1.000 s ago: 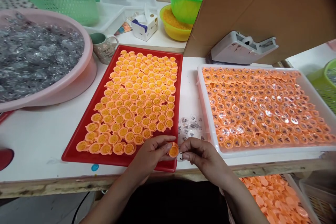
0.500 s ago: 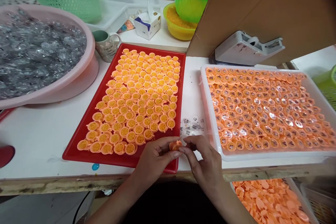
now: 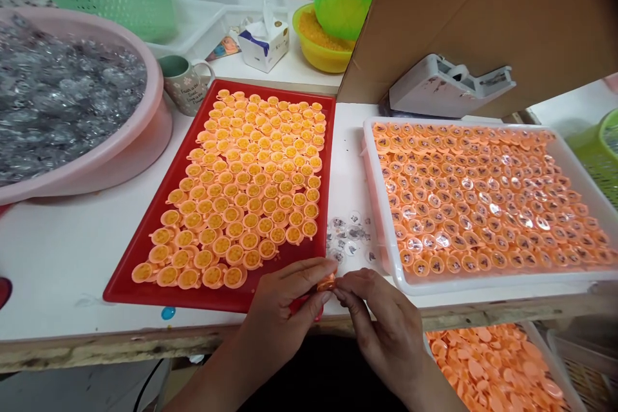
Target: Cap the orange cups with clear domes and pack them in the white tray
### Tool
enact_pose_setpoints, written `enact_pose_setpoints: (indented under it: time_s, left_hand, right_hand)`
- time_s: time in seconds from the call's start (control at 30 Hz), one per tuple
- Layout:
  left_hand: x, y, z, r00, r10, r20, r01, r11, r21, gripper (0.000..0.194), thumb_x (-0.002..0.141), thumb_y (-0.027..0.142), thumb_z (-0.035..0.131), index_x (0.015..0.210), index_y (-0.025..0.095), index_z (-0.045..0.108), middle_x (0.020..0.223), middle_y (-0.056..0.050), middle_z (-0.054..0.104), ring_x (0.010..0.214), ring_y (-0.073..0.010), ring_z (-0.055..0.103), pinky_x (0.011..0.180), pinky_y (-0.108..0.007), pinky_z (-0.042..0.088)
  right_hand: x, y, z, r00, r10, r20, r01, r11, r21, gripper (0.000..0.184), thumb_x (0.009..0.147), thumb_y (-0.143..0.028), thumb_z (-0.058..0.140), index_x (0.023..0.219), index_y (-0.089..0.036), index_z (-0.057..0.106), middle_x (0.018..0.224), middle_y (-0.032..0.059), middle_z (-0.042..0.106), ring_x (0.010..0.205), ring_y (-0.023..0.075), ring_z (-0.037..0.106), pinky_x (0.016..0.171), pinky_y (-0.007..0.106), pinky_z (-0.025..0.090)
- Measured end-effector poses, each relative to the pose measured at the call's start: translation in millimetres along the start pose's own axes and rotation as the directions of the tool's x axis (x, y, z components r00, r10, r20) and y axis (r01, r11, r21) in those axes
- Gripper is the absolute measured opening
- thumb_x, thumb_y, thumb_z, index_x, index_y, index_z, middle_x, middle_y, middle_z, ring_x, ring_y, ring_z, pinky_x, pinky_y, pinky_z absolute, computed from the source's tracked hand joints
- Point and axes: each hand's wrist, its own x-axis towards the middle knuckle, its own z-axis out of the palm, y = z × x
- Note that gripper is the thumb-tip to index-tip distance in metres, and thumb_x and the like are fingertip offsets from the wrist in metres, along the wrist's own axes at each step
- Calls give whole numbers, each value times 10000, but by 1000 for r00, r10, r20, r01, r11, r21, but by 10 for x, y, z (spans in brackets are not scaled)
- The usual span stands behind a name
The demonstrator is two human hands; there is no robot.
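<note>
My left hand (image 3: 295, 299) is closed around a small orange toy cup (image 3: 326, 282), tilted so that its side faces me. Thumb and forefinger of my right hand (image 3: 381, 315) pinch at the cup's right edge; whether a clear disc is between them is hidden. Beneath and left of my hands lies a red tray (image 3: 128, 283) with rows of orange toy cups with yellow insides. Clear printed discs (image 3: 352, 232) are scattered on the white tabletop just beyond my right hand. On the right, a white tray (image 3: 403, 280) holds orange cups with printed, shiny tops.
At left stands a pink basin (image 3: 159, 109) of clear plastic pieces, beside a mug (image 3: 186, 87). A tape dispenser (image 3: 444, 90) sits against a cardboard sheet (image 3: 483, 19). Behind are a tissue box (image 3: 265, 45) and bowls (image 3: 323, 51). Loose orange pieces (image 3: 487, 360) fill a bin below the table edge.
My right hand has come in against the cup; a second ago it pinched a small clear disc just right of it. The cup has tipped from facing up to side-on.
</note>
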Motion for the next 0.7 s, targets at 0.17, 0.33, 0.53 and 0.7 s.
enact_pose_setpoints:
  time_s: [0.17,0.33,0.53,0.7]
  left_hand:
    - [-8,-1,19,997,68,-27,-66,995,71,257,881,184,600,1110,213,713,1097,-60,735,948,-187,694,847,-244,545]
    - [-37,10,37,988,132,-79,-125,988,84,265,888,135,549,1077,231,708,1021,-40,746,907,-171,695,817,-229,542]
    - [-10,-58,98,985,-73,-158,50,989,-142,259,825,165,613,1061,249,677,1066,-21,726,960,-197,690,849,-259,548]
    - [42,-122,114,973,-222,-66,194,937,-291,222,814,203,611,1032,203,656,990,-44,717,924,-212,684,819,-289,544]
  right_hand:
    - [4,6,12,1000,-7,2,7,1000,9,314,873,10,502,1051,-239,571,918,31,658,829,152,634,728,256,518]
    - [-22,-31,130,992,93,-81,-92,996,15,273,896,-49,513,1072,-255,548,885,19,641,793,150,632,705,249,517]
    - [0,1,196,988,141,-64,-138,989,51,314,915,-103,489,1178,-263,550,993,53,604,855,185,601,748,308,509]
    - [29,37,197,982,181,-50,-174,978,114,260,923,-124,509,1140,-256,565,956,44,597,831,175,582,729,295,495]
